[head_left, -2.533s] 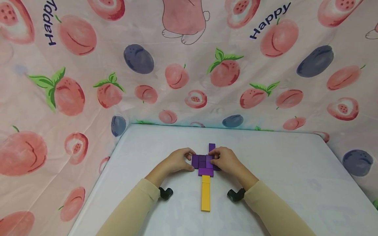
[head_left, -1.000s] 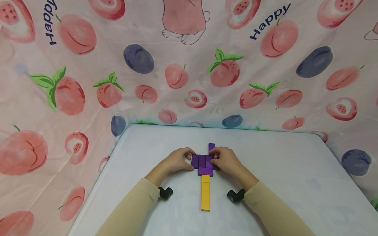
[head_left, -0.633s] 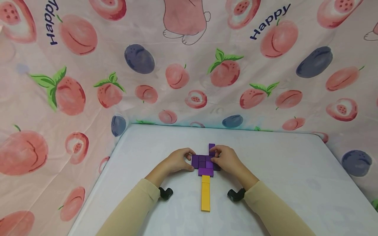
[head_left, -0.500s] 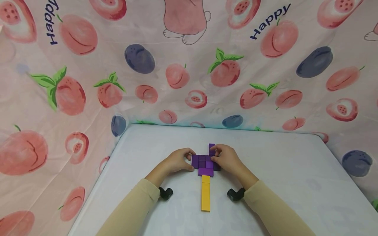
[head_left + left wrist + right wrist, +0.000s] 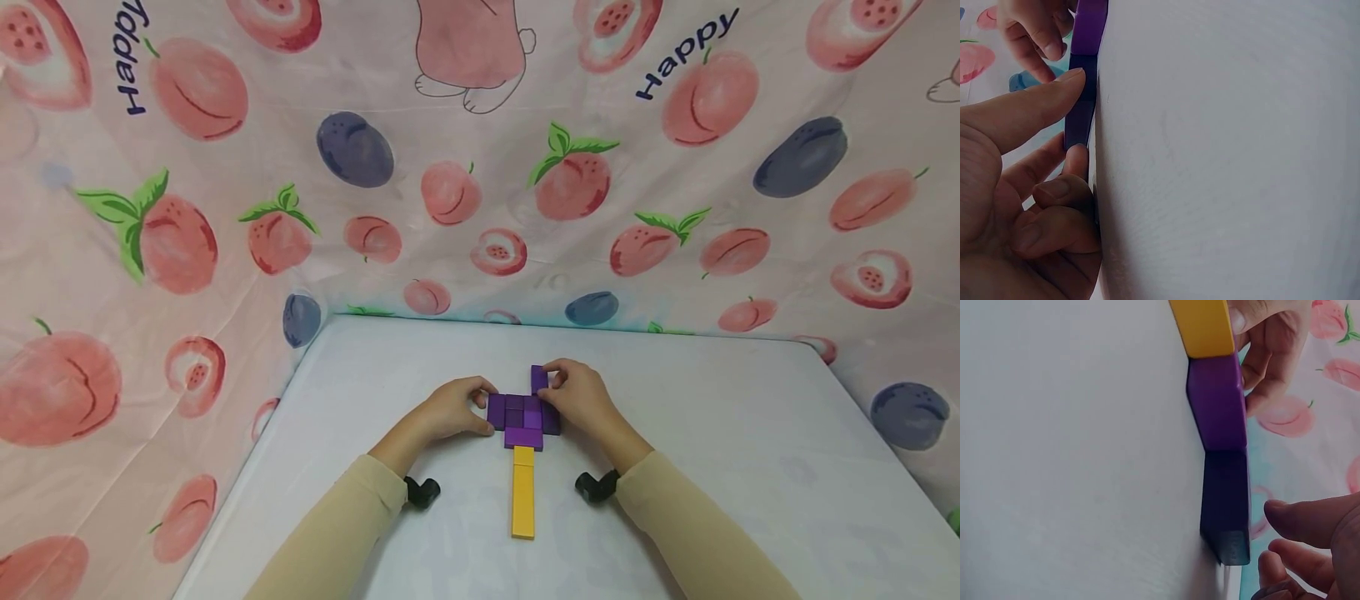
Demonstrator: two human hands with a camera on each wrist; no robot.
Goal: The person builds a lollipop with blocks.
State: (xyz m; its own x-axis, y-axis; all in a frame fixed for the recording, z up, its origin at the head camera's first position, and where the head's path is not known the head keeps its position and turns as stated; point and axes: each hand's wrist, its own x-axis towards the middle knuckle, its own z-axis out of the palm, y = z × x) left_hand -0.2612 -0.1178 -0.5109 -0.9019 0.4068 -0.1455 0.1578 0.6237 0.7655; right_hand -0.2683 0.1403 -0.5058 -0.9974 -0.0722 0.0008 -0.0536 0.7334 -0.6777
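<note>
A flat figure of several purple blocks (image 5: 523, 437) lies on the white table, with a yellow strip (image 5: 522, 500) below it. At the figure's left end, my left hand (image 5: 457, 408) pinches the dark purple block (image 5: 496, 412) between thumb and fingers. In the left wrist view, its thumb (image 5: 1063, 94) presses one side of the dark block. My right hand (image 5: 581, 392) is at the right side of the upper purple block (image 5: 538, 379), thumb and index finger bent beside it. In the right wrist view, its thumb (image 5: 1300, 519) and fingers are spread near a dark purple block (image 5: 1225, 494).
The white table (image 5: 712, 433) stretches out on both sides of the figure. Fruit-printed cloth (image 5: 480, 192) stands behind and to the left. A black wrist camera (image 5: 422, 493) sits at the left cuff, another black wrist camera (image 5: 596, 487) at the right.
My right hand has shifted up and right, from the middle of the figure to the upper block, uncovering the dark block at the right. The left hand and the blocks have stayed put.
</note>
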